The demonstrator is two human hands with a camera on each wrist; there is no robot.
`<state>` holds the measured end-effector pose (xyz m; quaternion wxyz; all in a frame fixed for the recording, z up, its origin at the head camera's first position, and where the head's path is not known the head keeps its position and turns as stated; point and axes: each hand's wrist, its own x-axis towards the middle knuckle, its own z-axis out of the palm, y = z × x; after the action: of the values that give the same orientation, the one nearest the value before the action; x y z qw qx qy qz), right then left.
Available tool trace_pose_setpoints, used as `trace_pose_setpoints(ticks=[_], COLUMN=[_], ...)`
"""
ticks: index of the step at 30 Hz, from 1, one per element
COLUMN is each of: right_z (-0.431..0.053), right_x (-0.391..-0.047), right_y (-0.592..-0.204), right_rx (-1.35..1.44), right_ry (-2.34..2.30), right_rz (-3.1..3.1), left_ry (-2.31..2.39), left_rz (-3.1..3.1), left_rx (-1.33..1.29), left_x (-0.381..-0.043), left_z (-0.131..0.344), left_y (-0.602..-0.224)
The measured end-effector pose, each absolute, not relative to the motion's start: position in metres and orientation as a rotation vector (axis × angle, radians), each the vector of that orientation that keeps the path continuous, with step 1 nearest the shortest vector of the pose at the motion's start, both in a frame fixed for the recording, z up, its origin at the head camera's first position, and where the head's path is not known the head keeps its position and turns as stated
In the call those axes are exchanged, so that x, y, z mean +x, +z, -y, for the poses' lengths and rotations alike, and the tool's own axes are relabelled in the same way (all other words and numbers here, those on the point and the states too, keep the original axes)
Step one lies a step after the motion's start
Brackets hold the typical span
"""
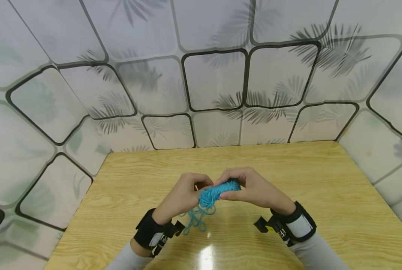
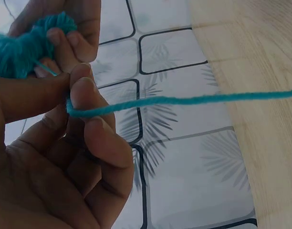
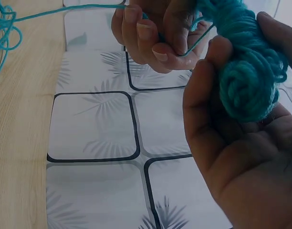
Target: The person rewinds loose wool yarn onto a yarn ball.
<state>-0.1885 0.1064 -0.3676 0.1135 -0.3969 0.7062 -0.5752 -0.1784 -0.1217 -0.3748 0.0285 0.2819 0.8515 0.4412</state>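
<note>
A bundle of turquoise yarn [image 1: 222,190] is held above the table in front of me. My right hand [image 1: 258,187] grips it with fingers and thumb curled round it; in the right wrist view the rounded end of the bundle [image 3: 248,90] faces the camera. Close beside it, my left hand [image 1: 184,193] pinches a single yarn strand [image 2: 184,100] between thumb and fingertips. In the left wrist view that strand runs from the bundle through the pinch and off to the right. Loose loops of yarn [image 1: 195,219] lie below the left hand on the table.
The wood-grain table [image 1: 305,176] spreads around both hands. Behind it and at both sides stand pale walls [image 1: 217,82] with dark outlined blocks and leaf prints. Each wrist wears a black strap [image 1: 298,221] with a small camera. Light glares off the table's near part.
</note>
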Motion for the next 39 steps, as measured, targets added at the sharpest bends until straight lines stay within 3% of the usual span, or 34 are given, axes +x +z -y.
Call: trace_pose_setpoints(ticks=[12,26,39], right_z=[-0.108,-0.101,-0.097], right_x=[-0.189,-0.188,-0.191], right_y=[-0.373,-0.376,-0.379], right_rx=[-1.285,-1.15,-0.943], right_ry=[-1.481,-1.142,-1.207], right_rz=[-2.04,-2.451,-2.72], left_ry=[1.28,1.162,1.131], left_rz=[-2.657,-2.641,-2.776], left_rx=[0.89,0.872,0.959], left_x=[-0.177,-0.17,-0.16], left_z=[0.124,0.123,0.118], left_y=[-0.367,-0.367,-0.363])
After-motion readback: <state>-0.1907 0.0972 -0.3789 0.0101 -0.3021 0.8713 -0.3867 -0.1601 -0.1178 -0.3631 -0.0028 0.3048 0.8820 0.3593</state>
